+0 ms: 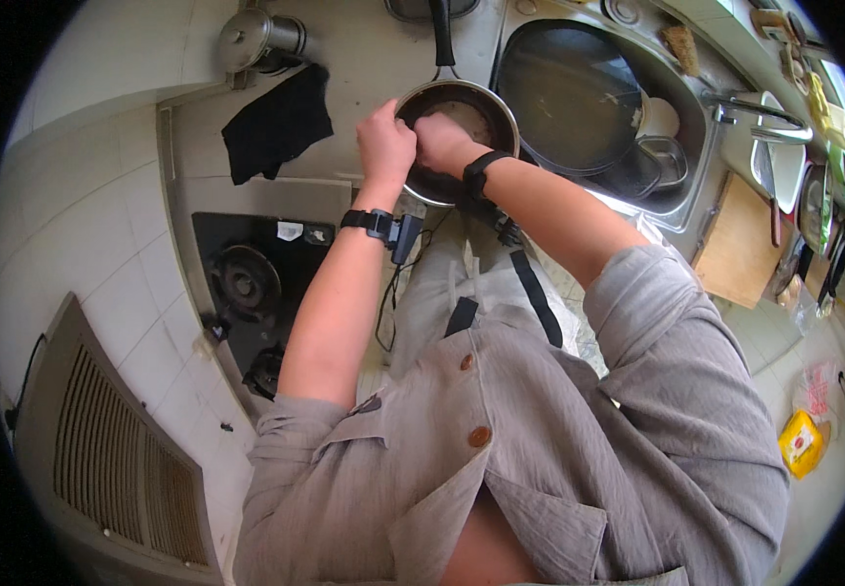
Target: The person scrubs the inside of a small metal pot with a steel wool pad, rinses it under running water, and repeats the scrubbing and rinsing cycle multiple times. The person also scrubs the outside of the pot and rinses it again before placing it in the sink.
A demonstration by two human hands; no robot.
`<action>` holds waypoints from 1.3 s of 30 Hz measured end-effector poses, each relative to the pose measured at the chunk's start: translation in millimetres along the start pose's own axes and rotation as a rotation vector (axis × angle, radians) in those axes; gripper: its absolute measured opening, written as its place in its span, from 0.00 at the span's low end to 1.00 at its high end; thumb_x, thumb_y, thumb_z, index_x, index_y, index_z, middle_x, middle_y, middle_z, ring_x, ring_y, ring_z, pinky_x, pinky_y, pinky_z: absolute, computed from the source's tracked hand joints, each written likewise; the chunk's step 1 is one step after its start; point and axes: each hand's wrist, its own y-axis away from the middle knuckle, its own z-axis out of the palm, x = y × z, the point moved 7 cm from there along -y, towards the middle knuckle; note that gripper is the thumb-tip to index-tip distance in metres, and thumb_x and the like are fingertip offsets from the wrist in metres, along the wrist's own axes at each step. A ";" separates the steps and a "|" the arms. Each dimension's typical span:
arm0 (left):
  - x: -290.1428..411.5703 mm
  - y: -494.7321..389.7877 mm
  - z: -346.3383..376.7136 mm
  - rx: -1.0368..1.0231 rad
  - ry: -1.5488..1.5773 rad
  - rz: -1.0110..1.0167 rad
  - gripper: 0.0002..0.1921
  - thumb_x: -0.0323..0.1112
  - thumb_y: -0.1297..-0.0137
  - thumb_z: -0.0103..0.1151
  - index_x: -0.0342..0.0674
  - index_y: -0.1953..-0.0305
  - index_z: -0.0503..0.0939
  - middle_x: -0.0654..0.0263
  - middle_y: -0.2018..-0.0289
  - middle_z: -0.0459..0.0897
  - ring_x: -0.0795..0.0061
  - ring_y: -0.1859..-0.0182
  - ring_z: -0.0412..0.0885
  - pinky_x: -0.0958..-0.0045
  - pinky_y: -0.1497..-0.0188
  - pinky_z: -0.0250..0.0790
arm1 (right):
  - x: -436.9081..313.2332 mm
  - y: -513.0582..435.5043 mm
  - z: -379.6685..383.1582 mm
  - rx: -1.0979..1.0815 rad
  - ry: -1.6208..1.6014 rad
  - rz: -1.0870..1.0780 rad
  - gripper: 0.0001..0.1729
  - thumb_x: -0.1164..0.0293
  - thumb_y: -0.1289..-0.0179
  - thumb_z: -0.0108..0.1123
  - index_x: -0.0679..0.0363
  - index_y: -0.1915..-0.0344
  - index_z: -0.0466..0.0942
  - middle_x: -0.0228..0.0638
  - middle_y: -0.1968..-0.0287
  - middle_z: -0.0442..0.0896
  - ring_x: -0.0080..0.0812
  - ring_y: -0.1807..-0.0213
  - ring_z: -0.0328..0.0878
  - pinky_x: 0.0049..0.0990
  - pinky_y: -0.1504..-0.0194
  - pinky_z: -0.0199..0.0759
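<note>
A round pan (497, 99) with a black handle pointing away from me lies at the counter's front edge. At its left rim is my left hand (386, 144), its fingers curled at the rim. Reaching over the right side, my right hand (443, 141) is bent down inside the pan, close against the left one. The fingertips of both hands are hidden, so I cannot tell whether anything thin is between them. The pan's bottom shows brownish marks. A black cloth (279, 124) lies on the steel counter to the left.
The sink (693, 179) at the right holds a large dark pan (565, 95), a pale bowl (658, 119) and a smaller container. A faucet (781, 133) reaches over its right side. A gas stove (247, 282) is at the left; a wooden board (740, 245) stands right of the sink.
</note>
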 end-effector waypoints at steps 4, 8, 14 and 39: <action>-5.3 -1.8 4.6 -0.050 0.007 0.009 0.18 0.22 0.40 0.57 0.32 0.48 0.85 0.40 0.59 0.87 0.38 0.53 0.86 0.51 0.47 0.78 | 1.6 14.3 -1.0 -0.022 -0.047 0.082 0.11 0.70 0.40 0.64 0.63 0.62 0.89 0.53 0.58 0.90 0.53 0.53 0.89 0.44 0.49 0.83; -0.4 -1.0 -0.2 -0.016 -0.003 0.050 0.18 0.23 0.40 0.59 0.32 0.48 0.85 0.39 0.59 0.87 0.38 0.53 0.86 0.52 0.48 0.79 | -4.3 47.5 -7.9 -0.195 0.342 -0.103 0.10 0.73 0.35 0.61 0.59 0.60 0.90 0.46 0.55 0.91 0.45 0.51 0.90 0.40 0.49 0.85; 0.1 5.4 -2.5 -0.028 -0.001 -0.075 0.19 0.22 0.41 0.57 0.32 0.47 0.85 0.38 0.58 0.86 0.37 0.52 0.85 0.48 0.45 0.77 | -12.1 33.0 -5.7 -0.050 0.158 -0.015 0.08 0.72 0.40 0.66 0.62 0.64 0.89 0.50 0.61 0.91 0.50 0.55 0.90 0.40 0.52 0.85; 0.3 4.6 -1.0 0.004 0.017 0.010 0.18 0.22 0.42 0.56 0.35 0.50 0.87 0.43 0.59 0.87 0.39 0.53 0.85 0.48 0.47 0.79 | 7.3 31.7 19.0 -0.183 0.226 -0.170 0.11 0.67 0.44 0.66 0.63 0.69 0.88 0.52 0.64 0.89 0.57 0.61 0.86 0.48 0.56 0.81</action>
